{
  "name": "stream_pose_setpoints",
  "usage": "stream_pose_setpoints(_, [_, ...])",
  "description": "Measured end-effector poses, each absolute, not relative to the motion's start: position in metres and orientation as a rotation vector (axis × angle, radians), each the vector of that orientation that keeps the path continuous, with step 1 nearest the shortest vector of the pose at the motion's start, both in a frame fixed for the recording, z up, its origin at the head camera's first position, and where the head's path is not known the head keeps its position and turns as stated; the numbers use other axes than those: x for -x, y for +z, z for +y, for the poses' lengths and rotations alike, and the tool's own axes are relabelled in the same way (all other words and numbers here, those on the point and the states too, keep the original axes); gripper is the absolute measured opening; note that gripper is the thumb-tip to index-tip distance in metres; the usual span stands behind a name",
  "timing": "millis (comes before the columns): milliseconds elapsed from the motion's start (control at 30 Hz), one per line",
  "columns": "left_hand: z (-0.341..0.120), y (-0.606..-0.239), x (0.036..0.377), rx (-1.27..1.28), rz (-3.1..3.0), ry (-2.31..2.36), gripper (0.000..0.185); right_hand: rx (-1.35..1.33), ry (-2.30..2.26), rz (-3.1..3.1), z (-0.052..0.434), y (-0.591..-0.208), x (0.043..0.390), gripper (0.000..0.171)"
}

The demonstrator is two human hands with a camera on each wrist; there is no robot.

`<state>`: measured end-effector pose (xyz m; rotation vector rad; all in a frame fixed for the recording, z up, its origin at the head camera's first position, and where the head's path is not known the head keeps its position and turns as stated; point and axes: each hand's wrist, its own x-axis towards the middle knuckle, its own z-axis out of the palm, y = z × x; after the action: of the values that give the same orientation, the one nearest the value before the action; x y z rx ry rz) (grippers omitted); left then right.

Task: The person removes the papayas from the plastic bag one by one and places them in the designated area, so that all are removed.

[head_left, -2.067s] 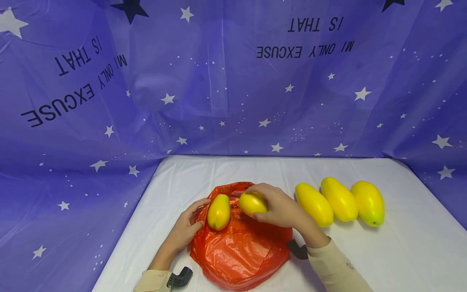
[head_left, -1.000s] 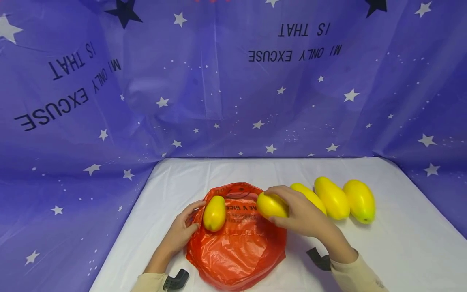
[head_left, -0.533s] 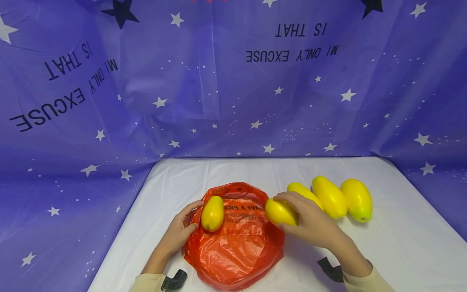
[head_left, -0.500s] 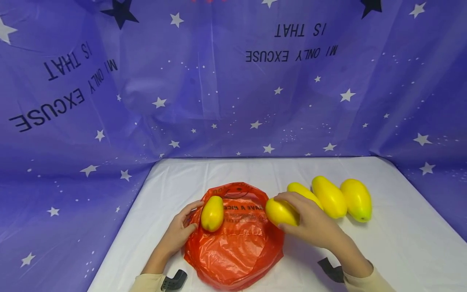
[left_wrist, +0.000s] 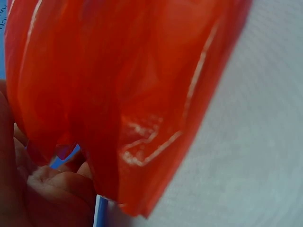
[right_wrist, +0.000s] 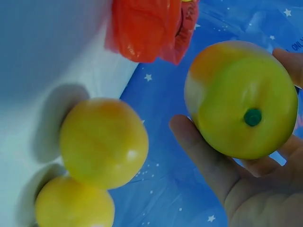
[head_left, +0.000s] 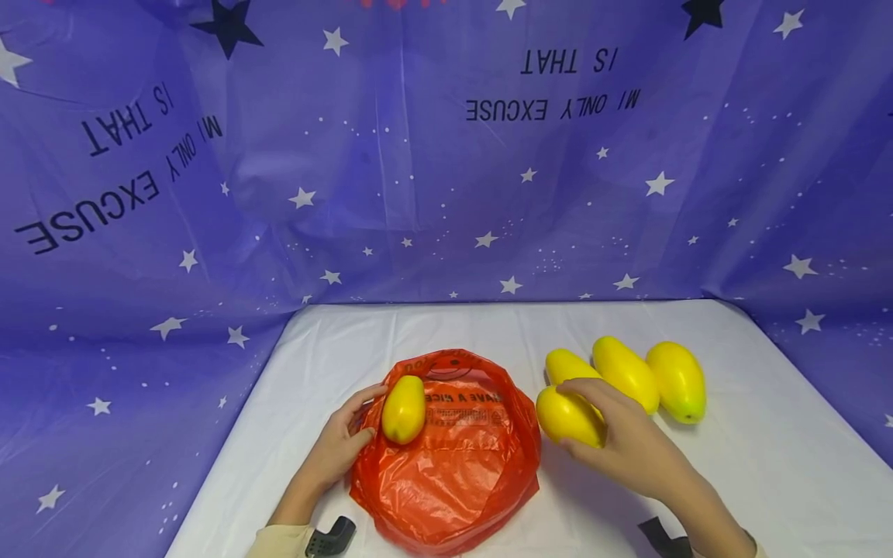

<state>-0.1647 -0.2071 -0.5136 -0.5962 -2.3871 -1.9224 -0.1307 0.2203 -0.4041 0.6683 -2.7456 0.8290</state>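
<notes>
The right hand (head_left: 631,446) grips a yellow mango-shaped fruit (head_left: 567,416) just right of the red plastic bag (head_left: 526,442) (fruit's long axis running far-left to near-right), while the left hand (head_left: 336,446) holds the bag's left side.

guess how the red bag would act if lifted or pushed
The bag is probably floppy: its thin walls are creased and wrinkled, so it would likely sag or fold. The plastic itself seems light for its size, being thin film. Its glossy highlights suggest it may feel slippery.
</notes>
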Motion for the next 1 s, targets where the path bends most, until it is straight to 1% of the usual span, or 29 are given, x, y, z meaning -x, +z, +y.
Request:
stream_pose_setpoints(133, [-0.208, -0.513, 0.164, 0.59, -2.391, -1.925, 0.066, -0.6, 0.788, -2.746, 0.229, -0.407, 0.124, 0.065])
stream_pose_setpoints(300, [-0.208, -0.514, 0.164, 0.573, -2.395, -1.935, 0.067, -0.587, 0.757, -2.699, 0.24, -0.413, 0.119, 0.064])
stream_pose_setpoints(500, [-0.208, -0.513, 0.164, 0.592, -2.383, -1.941, 0.066, -0.56, 0.758, -2.682, 0.25, -0.421, 0.111, 0.062])
stream_pose_setpoints(700, [-0.207, -0.512, 0.165, 0.613, -2.374, -1.933, 0.066, -0.477, 0.757, -2.756, 0.257, -0.426, 0.104, 0.06])
stream_pose_setpoints(1000, [-0.208, -0.514, 0.165, 0.609, -2.383, -1.959, 0.066, -0.465, 0.779, -2.754, 0.271, -0.443, 0.095, 0.063])
